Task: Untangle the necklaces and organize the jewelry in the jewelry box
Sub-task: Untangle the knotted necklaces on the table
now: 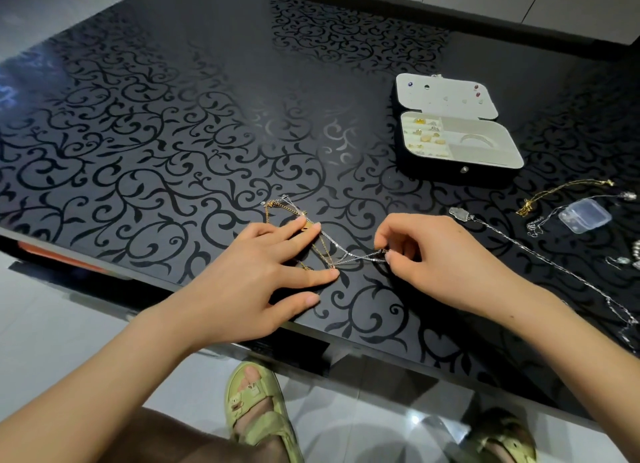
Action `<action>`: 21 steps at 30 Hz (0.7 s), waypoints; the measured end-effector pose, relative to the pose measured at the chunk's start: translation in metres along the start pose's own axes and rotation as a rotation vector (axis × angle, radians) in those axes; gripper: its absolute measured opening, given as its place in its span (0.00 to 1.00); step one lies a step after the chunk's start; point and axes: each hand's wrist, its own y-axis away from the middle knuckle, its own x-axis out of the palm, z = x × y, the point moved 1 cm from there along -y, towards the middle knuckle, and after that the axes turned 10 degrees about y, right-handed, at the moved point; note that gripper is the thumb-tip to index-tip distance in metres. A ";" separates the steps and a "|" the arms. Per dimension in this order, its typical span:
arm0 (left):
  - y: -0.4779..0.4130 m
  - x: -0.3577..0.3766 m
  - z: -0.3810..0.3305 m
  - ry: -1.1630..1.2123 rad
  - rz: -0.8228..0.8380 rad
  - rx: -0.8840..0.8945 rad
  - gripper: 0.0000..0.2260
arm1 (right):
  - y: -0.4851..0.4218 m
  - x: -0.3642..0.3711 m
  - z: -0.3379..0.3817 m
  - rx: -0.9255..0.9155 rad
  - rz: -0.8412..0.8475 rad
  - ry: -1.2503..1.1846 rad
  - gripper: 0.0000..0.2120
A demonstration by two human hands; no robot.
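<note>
Pinning the tangled thin gold and silver chain necklaces (323, 244) between the hands under a flat-fingered left hand (256, 272), the person's right hand (429, 254) pinches one silver strand (363, 256); limp, snag-prone links, best teased near the crossing.

One head-worn view looks forward and down, close over the table (173, 116).

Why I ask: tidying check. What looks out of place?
The tangled necklaces, gold and silver intertwined, pressed by the left hand, pinched by the right hand; loose chains sprawl on the table outside the jewelry box.
</note>
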 end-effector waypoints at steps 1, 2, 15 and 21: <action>0.000 0.000 0.000 0.000 0.002 -0.001 0.17 | 0.001 0.000 0.000 -0.014 0.000 0.011 0.09; 0.000 0.000 0.000 0.001 0.002 -0.003 0.17 | 0.002 -0.001 0.000 -0.027 0.002 0.023 0.10; -0.001 0.000 0.000 0.043 -0.008 -0.009 0.17 | 0.002 -0.001 0.004 -0.083 -0.012 0.283 0.10; -0.001 0.000 0.000 0.096 -0.028 -0.015 0.17 | 0.009 -0.004 0.011 -0.124 0.061 0.252 0.09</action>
